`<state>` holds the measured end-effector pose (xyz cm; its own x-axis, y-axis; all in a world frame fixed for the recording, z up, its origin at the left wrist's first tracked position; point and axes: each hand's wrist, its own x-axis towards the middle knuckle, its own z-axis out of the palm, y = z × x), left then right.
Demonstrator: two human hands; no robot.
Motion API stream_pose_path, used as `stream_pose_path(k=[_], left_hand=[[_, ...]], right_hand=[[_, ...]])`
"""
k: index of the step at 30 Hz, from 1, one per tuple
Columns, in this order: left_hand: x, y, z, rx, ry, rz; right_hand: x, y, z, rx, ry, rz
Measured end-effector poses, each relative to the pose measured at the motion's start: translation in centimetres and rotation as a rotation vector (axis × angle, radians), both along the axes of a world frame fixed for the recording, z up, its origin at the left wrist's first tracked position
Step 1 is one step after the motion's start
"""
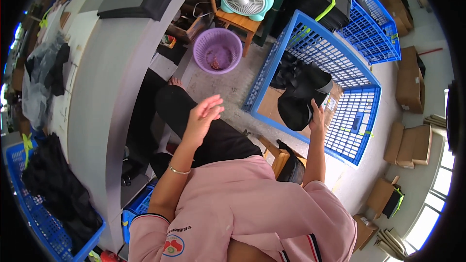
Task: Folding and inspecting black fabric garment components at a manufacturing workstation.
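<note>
The large blue plastic lattice crate [357, 94] stands on the concrete floor to the person's right, with its near wall facing the wooden stool, and it carries the work of this moment. Inside it, near the middle and toward the near wall, lies the black folded fabric piece [298, 99], resting partly on a brown cardboard sheet [271, 104] that covers the crate bottom at its left corner. The right hand [318, 116] reaches over the near wall and its fingers lie on the lower right edge of the black fabric; I judge that it grips this edge, though how firm the pinch is I cannot tell, because the fingers are small and partly hidden. The left hand [203, 114] is released, palm open and fingers spread, in the air above the knee and well apart from the crate, and it holds nothing. To do this step well, I think the right hand should take the fabric by a thick fold and not by one thin layer, so that the piece comes up whole and does not open. It should lift straight over the near wall, so that the cloth does not catch on the lattice. The free left hand could come near to support the hanging part.
</note>
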<state>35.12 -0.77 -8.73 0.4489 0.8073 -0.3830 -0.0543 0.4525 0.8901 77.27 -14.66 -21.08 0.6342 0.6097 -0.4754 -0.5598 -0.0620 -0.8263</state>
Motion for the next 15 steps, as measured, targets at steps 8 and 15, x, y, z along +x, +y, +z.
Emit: stream_pose_path(k=[8, 15], left_hand=[[-12.0, -3.3, 2.5, 0.014, -0.012, 0.397], [-23.6, -6.7, 5.2, 0.265, 0.163, 0.910]], right_hand=[[8.7, -3.3, -10.5, -0.452, 0.103, 0.085], [-8.4, 2.3, -10.9, -0.508, -0.559, 0.431]])
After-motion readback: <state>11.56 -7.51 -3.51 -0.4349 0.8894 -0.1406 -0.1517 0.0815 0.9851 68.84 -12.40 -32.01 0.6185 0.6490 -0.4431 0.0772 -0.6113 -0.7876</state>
